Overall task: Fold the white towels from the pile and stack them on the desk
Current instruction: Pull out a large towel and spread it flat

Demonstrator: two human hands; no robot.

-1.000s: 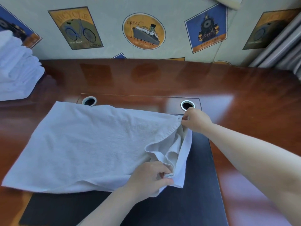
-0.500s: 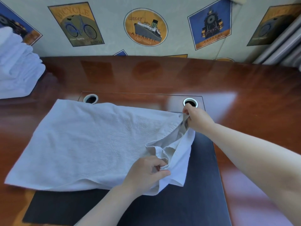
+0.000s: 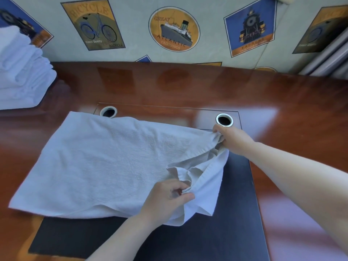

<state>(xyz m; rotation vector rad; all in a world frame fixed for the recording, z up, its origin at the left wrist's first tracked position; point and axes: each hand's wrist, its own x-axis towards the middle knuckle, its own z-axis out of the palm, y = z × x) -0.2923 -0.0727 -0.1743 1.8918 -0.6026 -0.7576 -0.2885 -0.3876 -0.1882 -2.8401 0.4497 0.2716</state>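
Towel stack (image 3: 22, 72) (left side) cut off by edge

One spread towel (image 3: 105, 162), one folded stack (image 3: 22, 76) — two hands (image 3: 167, 198), two grommet holes (image 3: 224, 120).

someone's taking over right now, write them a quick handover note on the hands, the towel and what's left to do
Left hand: pinches the near right edge of the towel, where the cloth is bunched.
Right hand: grips the far right corner of the towel, beside the right cable hole.
The towel lies spread across the desk, its near edge over the black mat; the right end is rumpled and not squared up.
Done: a stack of folded towels sits at the far left of the desk.
Left: straighten this right end, finish folding this towel, put it on the stack.
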